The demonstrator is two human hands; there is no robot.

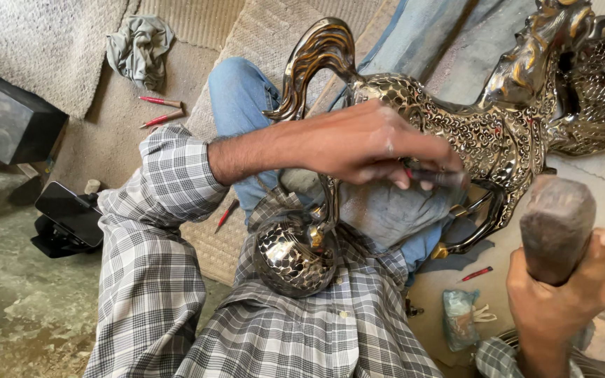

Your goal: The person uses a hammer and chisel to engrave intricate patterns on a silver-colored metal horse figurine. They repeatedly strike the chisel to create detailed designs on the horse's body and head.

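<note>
Metal is what both hands are busy with. The left hand (365, 143) pinches a thin dark punch tool (437, 176) between fingers and thumb, with its tip pressed on the shiny horse figure (470, 133). The right hand (554, 297), down at 4 o'clock, is wrapped tight around a hammer (556, 225), held up and not touching the punch.

The horse lies across the person's lap on a grey cloth (386, 210). Most of its body already shows tiny scale patterns, so the carving looks nearly done there. The tail at 12 o'clock and the head look smooth.

A patterned ball (294, 255) sits at 6 o'clock. Red pens (161, 110) lie at 10 o'clock, and a phone (70, 213) at 9 o'clock.

The punch tip is blurry, and the hammer handle is hidden in the fist. The horse's front is cut off.
</note>
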